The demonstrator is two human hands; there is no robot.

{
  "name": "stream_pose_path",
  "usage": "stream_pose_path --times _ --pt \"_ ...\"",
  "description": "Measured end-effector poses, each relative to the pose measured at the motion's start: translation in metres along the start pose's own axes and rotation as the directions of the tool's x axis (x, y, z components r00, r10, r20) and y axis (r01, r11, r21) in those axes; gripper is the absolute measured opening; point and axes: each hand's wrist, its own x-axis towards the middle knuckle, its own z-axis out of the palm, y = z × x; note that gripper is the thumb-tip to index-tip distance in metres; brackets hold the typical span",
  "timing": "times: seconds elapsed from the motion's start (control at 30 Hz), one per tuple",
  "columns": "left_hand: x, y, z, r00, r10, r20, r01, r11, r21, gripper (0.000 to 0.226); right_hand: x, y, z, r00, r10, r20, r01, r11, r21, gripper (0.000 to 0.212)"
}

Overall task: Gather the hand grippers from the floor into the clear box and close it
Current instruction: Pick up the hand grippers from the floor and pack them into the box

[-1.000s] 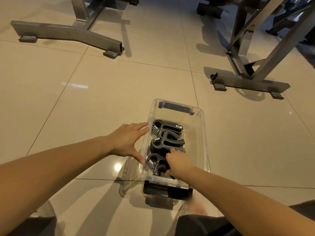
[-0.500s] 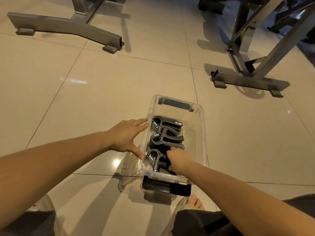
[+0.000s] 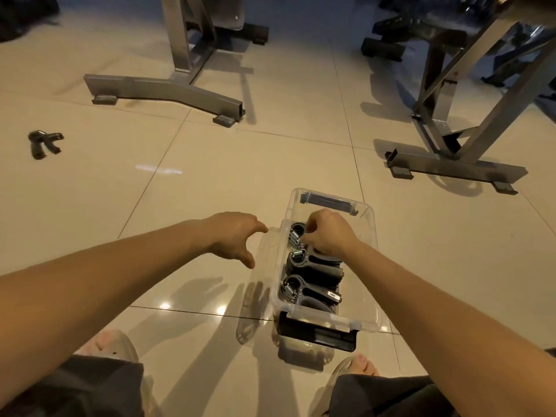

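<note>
Clear plastic box [image 3: 371, 236] on the tiled floor [image 3: 210, 182] holds three hand grippers [image 3: 313, 291]; the right hand [image 3: 329, 233] grips the farthest. Left hand [image 3: 237, 236] hovers open beside it. Another gripper [image 3: 45, 143] lies far left.

You're seeing warm, dim indoor light on the glossy beige tiled floor [image 3: 210, 182], with small bright glare spots near your forearms and one streak farther out. Several overlapping soft shadows fan toward you. Straight lines bow at the frame edges; the far corners go dark and slightly soft.
</note>
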Motion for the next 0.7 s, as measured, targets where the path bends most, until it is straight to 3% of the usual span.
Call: stream_pose_path --times 0.37,0.7 --pt "-0.184 -0.099 -0.06 0.939 -0.344 0.01 0.327 0.885 -0.332 0.069 -0.028 -0.187 -0.045 0.947 -0.313 0.071 0.29 0.93 0.226 0.023" --pt "-0.333 -0.203 -0.037 0.796 -0.591 -0.13 0.508 0.77 -0.387 0.059 -0.046 -0.383 -0.019 0.848 -0.524 0.076 0.506 0.844 0.177 0.023"
